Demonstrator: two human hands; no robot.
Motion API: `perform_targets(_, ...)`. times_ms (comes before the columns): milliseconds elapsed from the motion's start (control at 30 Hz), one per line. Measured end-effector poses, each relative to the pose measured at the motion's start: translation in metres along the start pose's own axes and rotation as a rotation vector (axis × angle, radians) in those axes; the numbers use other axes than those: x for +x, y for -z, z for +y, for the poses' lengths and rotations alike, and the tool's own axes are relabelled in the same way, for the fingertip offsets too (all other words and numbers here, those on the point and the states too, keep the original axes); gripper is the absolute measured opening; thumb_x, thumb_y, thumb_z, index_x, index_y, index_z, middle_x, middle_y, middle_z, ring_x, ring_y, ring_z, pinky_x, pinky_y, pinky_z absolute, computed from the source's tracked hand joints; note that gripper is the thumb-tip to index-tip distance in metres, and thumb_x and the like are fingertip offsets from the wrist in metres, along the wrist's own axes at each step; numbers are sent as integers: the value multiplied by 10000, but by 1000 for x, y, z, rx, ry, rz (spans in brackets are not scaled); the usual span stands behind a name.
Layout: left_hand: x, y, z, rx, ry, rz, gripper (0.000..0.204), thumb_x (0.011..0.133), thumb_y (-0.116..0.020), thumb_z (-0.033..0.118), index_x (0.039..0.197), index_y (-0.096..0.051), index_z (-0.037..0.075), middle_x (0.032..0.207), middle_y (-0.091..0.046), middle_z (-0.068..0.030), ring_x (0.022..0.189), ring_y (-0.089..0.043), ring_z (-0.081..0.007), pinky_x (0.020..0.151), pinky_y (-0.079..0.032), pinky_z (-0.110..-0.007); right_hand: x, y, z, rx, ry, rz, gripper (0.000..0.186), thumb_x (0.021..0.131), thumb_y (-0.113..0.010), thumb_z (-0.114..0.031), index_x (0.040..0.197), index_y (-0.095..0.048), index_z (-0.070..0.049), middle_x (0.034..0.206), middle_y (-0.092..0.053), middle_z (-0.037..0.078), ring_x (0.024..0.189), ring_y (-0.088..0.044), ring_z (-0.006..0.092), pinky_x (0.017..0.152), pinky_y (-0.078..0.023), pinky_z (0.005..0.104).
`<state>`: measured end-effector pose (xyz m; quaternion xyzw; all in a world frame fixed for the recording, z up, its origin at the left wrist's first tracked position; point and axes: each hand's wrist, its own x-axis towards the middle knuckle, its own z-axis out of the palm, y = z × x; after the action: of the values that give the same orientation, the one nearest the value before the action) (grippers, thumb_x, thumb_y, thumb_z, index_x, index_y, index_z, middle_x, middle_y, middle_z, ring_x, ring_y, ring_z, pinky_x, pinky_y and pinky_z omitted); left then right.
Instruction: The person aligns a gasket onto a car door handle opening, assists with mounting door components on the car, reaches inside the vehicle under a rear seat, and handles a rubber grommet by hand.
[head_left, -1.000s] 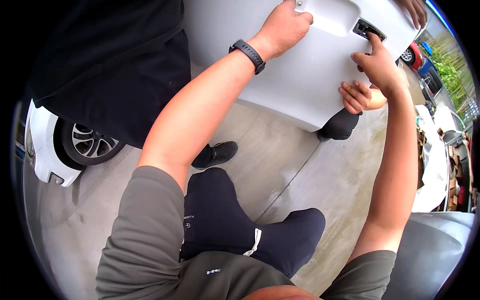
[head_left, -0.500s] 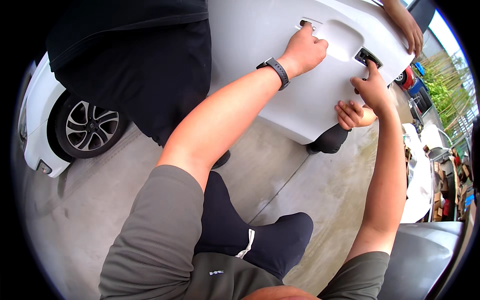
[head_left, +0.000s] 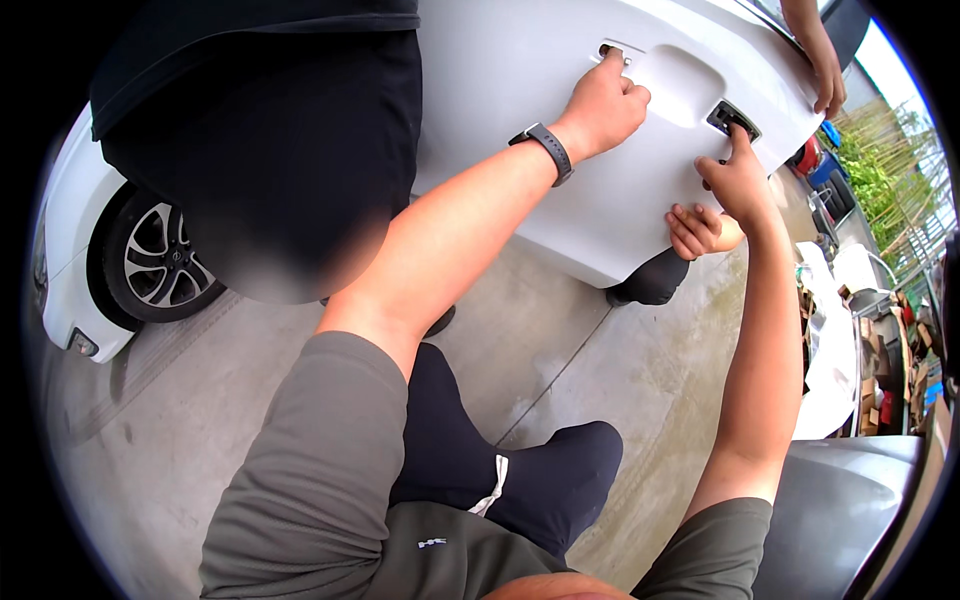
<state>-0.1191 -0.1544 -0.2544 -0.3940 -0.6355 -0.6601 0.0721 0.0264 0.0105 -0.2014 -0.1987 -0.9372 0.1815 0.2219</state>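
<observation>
Concrete floor (head_left: 565,400): grey, crossed by a dark straight joint, under everything in view.
White car door (head_left: 560,205): at the top centre, in front of the person, both of whose hands are on it.
Dark clothing (head_left: 270,150): worn by a co-worker at the upper left, close beside the door.
White car (head_left: 75,260): far left, partly hidden behind that clothing.
Grey body panel (head_left: 840,510): lower right, beside the person's right sleeve.
Wheel (head_left: 150,265): on the white car, spoked, black tyre.
Moulded hollow (head_left: 685,85): in the door's face, between the two hands.
Left hand (head_left: 603,108): fingers curled, index tip at a small hole (head_left: 605,48); cannot tell whether it pinches anything.
Right hand (head_left: 742,185): index finger straight, thumb spread away from it, remaining fingers folded; the index tip is in a black recess (head_left: 729,111), what it touches inside hidden.
Co-worker hands: one (head_left: 697,232) curls over the door's edge below the right hand; another (head_left: 825,80) hangs at the upper right edge.
Black wristband (head_left: 552,155): around the left wrist.
Round stud (head_left: 627,62): just beside the hole.
</observation>
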Motion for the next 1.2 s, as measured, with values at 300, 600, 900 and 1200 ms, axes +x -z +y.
perform_targets(300, 7, 9, -12, -84, 41, -68, 667, 966, -540, 150, 1512, -299, -149, 737, -539, -4, 661, -486, -98, 618, -462, -276, 4, -3, -1, 9, 5, 7, 810, 818, -671, -172, 1528, -358, 61, 914, -735, 225, 803, -738, 301, 774, -579, 395)
perform_targets(600, 3, 13, -5, -322, 116, -140, 731, 955, -559, 112, 1564, -236, -130, 781, -513, -2, 683, -462, -94, 654, -457, -268, 3, -3, 0, 40, 1, 7, 806, 823, -677, -149, 1531, -354, 63, 929, -731, 228, 800, -735, 304, 763, -580, 398)
perform_targets(900, 7, 13, -9, -422, 156, -167, 756, 934, -554, 83, 1566, -202, -135, 761, -503, 0, 668, -459, -97, 642, -454, -264, 12, -7, 13, 4, 22, 12, 806, 843, -704, -207, 1530, -360, 38, 892, -735, 182, 775, -729, 258, 751, -579, 377)
perform_targets(1200, 7, 17, -9, -396, 167, -178, 819, 925, -552, 74, 1598, -127, -122, 754, -531, -23, 652, -474, -104, 632, -468, -271, 14, -10, 13, 12, 39, 20, 770, 847, -702, -208, 1511, -388, 25, 859, -733, 170, 765, -728, 254, 727, -574, 373)
